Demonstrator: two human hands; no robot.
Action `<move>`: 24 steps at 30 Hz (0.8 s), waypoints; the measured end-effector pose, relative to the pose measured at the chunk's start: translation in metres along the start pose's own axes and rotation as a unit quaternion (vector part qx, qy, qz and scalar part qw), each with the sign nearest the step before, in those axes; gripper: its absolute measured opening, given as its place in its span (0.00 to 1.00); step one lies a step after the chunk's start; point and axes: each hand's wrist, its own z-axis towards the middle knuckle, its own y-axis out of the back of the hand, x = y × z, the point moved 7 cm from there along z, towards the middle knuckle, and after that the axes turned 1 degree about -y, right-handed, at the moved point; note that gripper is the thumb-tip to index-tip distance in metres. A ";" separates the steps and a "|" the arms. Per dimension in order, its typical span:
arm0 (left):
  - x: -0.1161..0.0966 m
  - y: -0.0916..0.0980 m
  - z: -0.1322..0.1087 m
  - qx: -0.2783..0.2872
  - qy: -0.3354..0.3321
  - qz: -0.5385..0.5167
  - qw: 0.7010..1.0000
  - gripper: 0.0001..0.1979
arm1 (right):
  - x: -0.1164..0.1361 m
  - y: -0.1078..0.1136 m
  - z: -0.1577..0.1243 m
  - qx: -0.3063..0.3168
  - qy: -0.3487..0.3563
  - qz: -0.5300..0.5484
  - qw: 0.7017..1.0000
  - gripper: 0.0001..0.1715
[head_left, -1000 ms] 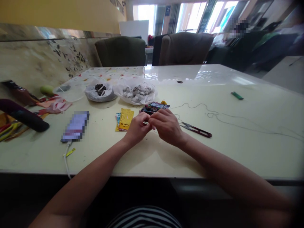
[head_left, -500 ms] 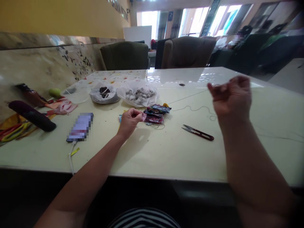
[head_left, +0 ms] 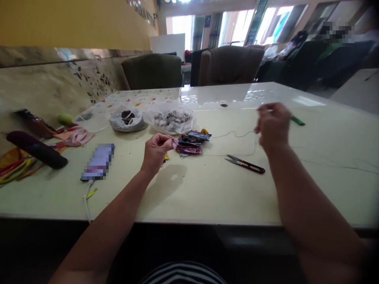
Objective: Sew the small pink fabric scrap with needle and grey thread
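Observation:
My left hand pinches a small piece of pink cloth at the left end of a stack of folded, coloured fabric pieces. My right hand is raised over the right side of the table, fingers closed and slightly blurred. A thin thread hangs from its fingers and runs back along the tabletop toward the stack. Whether a needle is in those fingers cannot be made out. Thread snips with dark red handles lie between the two hands, nearer the table's front.
Behind the stack are a plastic bag of white tufts and a bag of dark bits. A phone on a cable lies left, beside a dark rounded object and cloth scraps. A green object lies behind my right hand.
My right hand has moved slightly left, and the thread that was stretched taut to it now hangs slack. The green object has come into view. My left hand still pinches the pink cloth.

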 end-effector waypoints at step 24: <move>0.005 0.003 0.002 -0.002 0.017 -0.024 1.000 0.09 | 0.003 -0.032 -0.017 0.056 -0.119 0.210 0.969 0.25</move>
